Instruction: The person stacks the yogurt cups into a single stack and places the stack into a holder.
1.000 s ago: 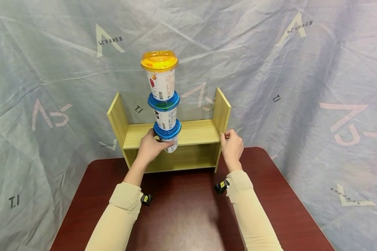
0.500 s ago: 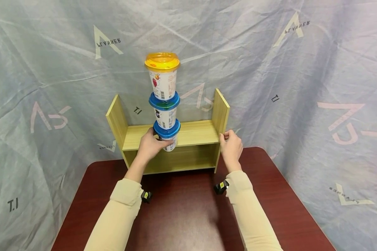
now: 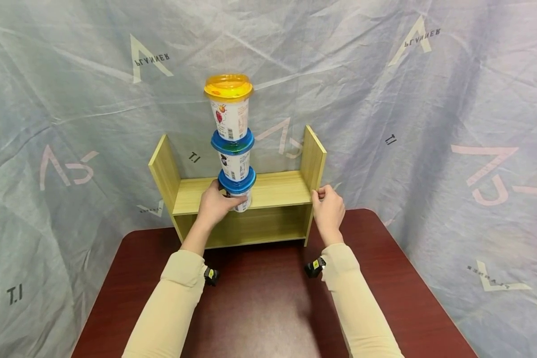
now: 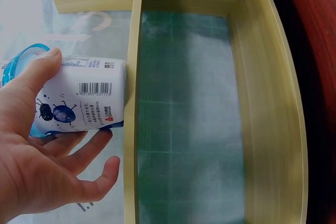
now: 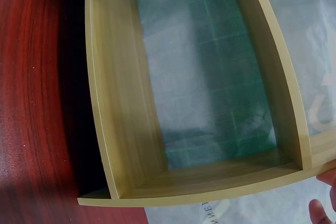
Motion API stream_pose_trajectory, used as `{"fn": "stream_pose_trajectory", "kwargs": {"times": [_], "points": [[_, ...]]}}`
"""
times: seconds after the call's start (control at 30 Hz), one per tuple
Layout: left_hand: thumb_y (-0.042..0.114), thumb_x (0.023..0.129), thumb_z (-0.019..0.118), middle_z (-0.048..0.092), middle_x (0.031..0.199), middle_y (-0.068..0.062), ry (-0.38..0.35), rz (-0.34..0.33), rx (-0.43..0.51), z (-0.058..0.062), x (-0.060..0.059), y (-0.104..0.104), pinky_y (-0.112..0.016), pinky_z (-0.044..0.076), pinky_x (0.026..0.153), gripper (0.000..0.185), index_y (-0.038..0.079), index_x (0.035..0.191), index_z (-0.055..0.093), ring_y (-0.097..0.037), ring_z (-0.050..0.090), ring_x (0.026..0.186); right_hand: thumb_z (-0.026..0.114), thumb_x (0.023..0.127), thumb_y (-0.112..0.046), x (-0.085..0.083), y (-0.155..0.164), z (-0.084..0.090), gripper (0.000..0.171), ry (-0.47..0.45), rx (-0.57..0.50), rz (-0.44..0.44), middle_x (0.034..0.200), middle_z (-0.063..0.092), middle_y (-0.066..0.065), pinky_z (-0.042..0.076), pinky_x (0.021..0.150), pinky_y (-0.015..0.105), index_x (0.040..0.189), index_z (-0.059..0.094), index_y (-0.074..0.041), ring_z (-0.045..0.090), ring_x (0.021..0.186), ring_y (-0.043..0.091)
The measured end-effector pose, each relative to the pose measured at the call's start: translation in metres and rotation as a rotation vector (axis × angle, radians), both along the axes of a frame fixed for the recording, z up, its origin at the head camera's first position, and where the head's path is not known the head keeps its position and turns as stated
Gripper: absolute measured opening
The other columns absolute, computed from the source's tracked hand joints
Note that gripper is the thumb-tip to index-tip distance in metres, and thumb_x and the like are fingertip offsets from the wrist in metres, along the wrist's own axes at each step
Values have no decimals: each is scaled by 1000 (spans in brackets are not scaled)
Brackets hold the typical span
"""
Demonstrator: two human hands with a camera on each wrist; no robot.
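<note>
Head view: left hand point(image 3: 214, 205) wrapped around bottom cup point(image 3: 240, 198) of a three-cup stack, thumb on one side and fingers curled round the other, gripping low, probably so the whole column moves as one piece. Bottom cup at front edge of upper shelf board point(image 3: 277, 190) of wooden shelf point(image 3: 315, 164), base level with that edge; whether resting on the board or held just off it cannot be told. Above it, middle cup point(image 3: 235, 165) with blue lid, then top cup point(image 3: 229, 118) with orange lid point(image 3: 228, 85), stack upright with a slight lean. Left wrist view: same bottom cup point(image 4: 79, 100) lying sideways in frame, barcode and blueberry print showing, thumb along one side and fingers beneath, base touching the board's front edge. Right hand point(image 3: 328, 211) at the shelf's right side panel, fingers curled against its front edge, apparently bracing the unit so it does not slide under the load; exact grip hard to read, only fingertips showing at the lower right corner of the right wrist view. Shelf standing at far edge of dark red tabletop point(image 3: 268, 308), lower compartment open and holding nothing visible, grey printed sheet point(image 3: 429, 124) hanging behind.
</note>
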State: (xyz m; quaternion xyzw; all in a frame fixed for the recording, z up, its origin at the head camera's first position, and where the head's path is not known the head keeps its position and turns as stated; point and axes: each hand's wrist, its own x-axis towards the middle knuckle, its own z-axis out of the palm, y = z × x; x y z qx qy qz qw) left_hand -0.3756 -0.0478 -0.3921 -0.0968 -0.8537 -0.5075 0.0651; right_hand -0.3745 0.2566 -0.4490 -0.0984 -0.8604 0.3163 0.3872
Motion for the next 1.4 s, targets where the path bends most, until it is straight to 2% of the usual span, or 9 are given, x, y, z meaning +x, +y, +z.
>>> {"fn": "stream_pose_trajectory", "kwargs": {"times": [0.63, 1.4], "points": [[34, 83, 85, 53, 145, -15, -6, 6, 6, 2, -15, 3, -47, 44, 106, 86, 4, 149, 39, -32, 52, 131, 73, 94, -22, 2, -1, 5, 17, 4, 4, 8, 85, 74, 9, 50, 62, 50, 88, 69, -6, 66, 70, 36], [30, 85, 84, 50, 148, -16, -21, 0, 39, 0, -27, 6, -46, 42, 109, 85, 3, 151, 38, -32, 50, 134, 73, 94, -21, 6, -1, 0, 16, 9, 11, -1, 85, 74, 9, 51, 62, 50, 88, 68, -6, 66, 70, 36]]}}
